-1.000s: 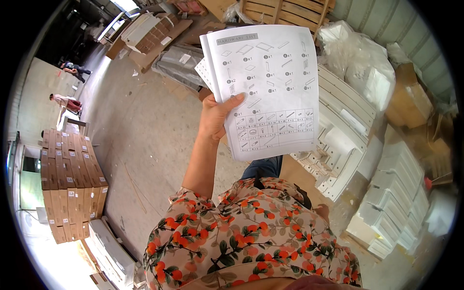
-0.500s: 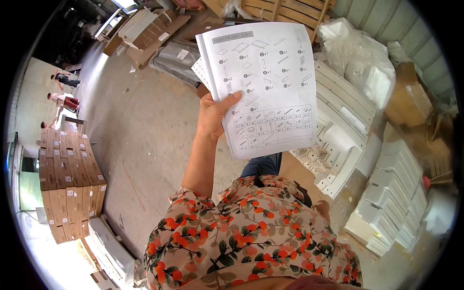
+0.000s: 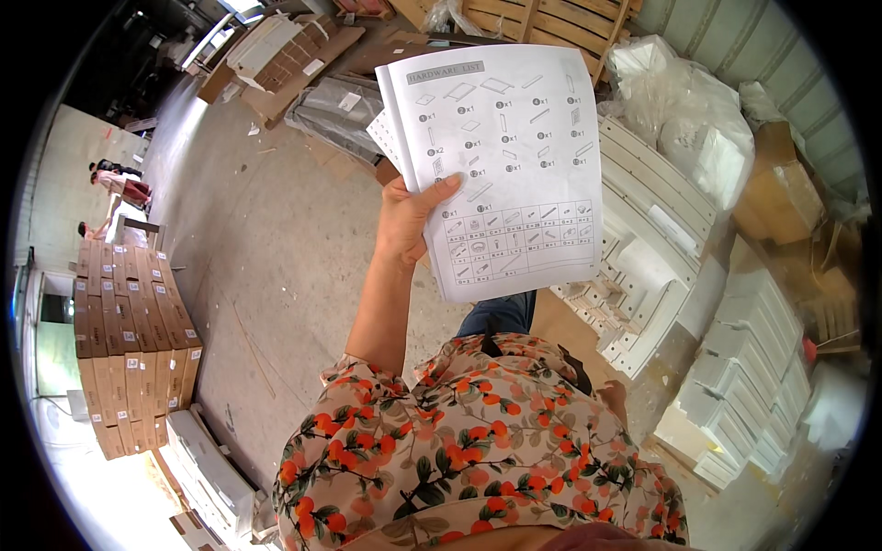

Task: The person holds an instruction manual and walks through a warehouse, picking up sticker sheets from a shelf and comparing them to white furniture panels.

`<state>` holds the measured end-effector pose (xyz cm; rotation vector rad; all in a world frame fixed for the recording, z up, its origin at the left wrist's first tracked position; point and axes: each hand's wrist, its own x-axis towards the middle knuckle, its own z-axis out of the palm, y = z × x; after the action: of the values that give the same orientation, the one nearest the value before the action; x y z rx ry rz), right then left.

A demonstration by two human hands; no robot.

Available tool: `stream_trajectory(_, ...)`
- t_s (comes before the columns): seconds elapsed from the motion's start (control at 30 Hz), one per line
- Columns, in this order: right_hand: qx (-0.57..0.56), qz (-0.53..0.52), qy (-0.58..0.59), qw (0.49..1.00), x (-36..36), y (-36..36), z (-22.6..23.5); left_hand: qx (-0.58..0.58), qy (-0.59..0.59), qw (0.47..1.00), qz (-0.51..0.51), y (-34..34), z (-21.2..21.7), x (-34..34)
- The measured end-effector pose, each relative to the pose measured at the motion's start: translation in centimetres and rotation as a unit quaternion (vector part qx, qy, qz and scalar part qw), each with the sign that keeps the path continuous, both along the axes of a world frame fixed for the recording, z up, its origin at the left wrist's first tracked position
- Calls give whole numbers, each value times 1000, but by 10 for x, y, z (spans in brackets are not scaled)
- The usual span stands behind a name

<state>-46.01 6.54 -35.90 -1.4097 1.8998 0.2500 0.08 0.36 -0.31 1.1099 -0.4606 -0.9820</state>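
Several white printed instruction sheets (image 3: 514, 119), with small part drawings and a table of hardware, are held up in front of my body. My left hand (image 3: 413, 216) grips them at their left edge, thumb flat across the front page and fingers behind, out of sight. The front page bows slightly, and a second sheet shows behind its left side. Low at my right side, a small part of my right hand (image 3: 614, 399) shows past the flowered shirt. Its fingers are hidden, and it is nearest the white boards on that side.
White drilled boards (image 3: 634, 312) and a stack of white panels (image 3: 735, 367) lie at the right. Plastic-wrapped foam (image 3: 680, 101) and a cardboard box (image 3: 781, 184) stand behind. Stacked brown cartons (image 3: 138, 349) are at the left, with people (image 3: 119, 184) farther off. A wooden pallet (image 3: 551, 20) leans at the back.
The sheets and my left hand stay almost in place. In the far left background, the people have shifted position. My right hand looks the same.
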Motion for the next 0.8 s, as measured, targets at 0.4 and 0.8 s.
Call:
stream_trajectory(0.4,6,39,16,999,1,-5,-4,7,-6,1000,9,8,1,4)
stream_trajectory(0.8,87,-23,50,995,-7,17,-1,56,-19,997,-41,37,-12,-4)
